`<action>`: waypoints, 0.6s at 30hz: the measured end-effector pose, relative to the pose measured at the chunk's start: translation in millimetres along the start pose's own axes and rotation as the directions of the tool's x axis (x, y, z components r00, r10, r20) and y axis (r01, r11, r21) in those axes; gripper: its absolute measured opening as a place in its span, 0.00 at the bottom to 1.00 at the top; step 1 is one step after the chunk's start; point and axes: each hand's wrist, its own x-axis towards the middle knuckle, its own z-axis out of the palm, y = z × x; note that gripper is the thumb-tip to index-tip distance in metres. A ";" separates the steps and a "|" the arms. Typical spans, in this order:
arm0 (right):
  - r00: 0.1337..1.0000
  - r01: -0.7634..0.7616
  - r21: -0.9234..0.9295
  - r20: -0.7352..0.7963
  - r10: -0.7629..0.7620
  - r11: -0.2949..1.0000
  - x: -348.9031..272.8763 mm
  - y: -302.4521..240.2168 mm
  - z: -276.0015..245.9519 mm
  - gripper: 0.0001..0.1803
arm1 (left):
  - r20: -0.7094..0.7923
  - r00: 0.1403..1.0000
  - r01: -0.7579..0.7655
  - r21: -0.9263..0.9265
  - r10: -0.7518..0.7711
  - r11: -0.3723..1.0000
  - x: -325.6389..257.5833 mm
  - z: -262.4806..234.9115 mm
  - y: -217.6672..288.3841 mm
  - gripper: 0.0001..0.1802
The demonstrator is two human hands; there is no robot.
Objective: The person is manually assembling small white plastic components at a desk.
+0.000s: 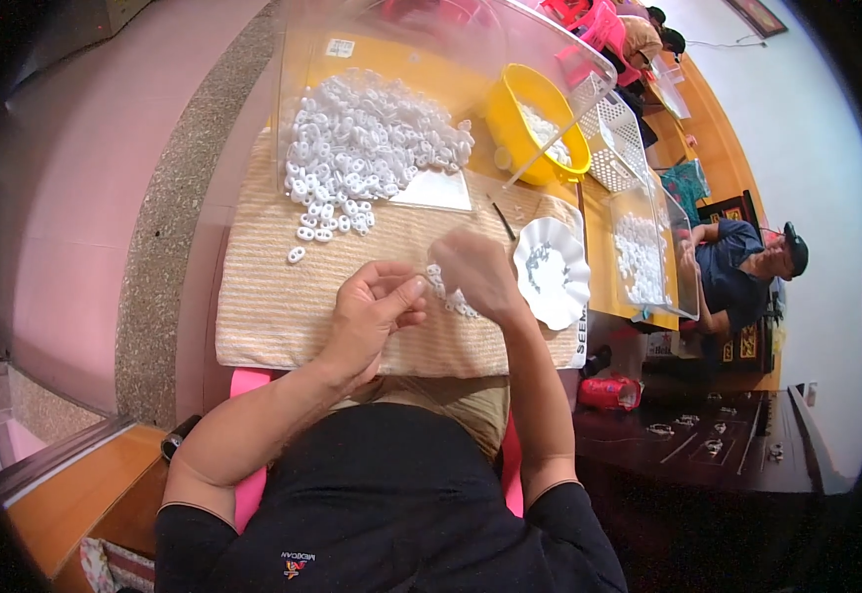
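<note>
Our left hand [377,308] is half curled above the towel [273,308], thumb against the bent fingers; we cannot tell whether a piece is pinched there. Our right hand [475,272] is blurred, so we cannot tell whether it is open or gripping anything. The two hands are close together, perhaps so that small parts need travel little between them. A few small white pieces [461,304] lie on the towel just beside the right hand, partly hidden by it.

The big heap of white pieces [372,133], many with two holes, lies in and at the mouth of the clear tub [391,44] ahead of us, likely so that we can reach them easily. One loose piece [296,254] lies apart on the towel, whose soft, ribbed cloth probably stops such parts sliding. To our right, the scalloped white dish [561,310] holds tiny bits, seemingly kept apart from the heap. A dark stick [502,218] lies beside it, and the yellow basin [507,124] beyond holds more pieces.
</note>
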 end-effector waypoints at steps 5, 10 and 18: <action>0.992 0.015 0.378 0.111 -0.061 0.926 -37.4 1.1 2.3 0.12 | 0.068 0.998 -0.007 0.086 0.001 0.996 -2.7 1.3 -6.0 0.08; 0.998 -0.007 0.405 0.062 -0.019 0.914 -50.8 5.0 6.5 0.11 | 0.123 0.992 0.017 0.105 -0.030 0.994 -5.1 3.2 -5.7 0.06; 0.998 0.027 0.633 -0.062 0.016 0.774 -60.8 16.8 23.8 0.10 | 0.189 0.977 0.084 0.064 -0.094 0.994 -3.0 0.6 -11.9 0.11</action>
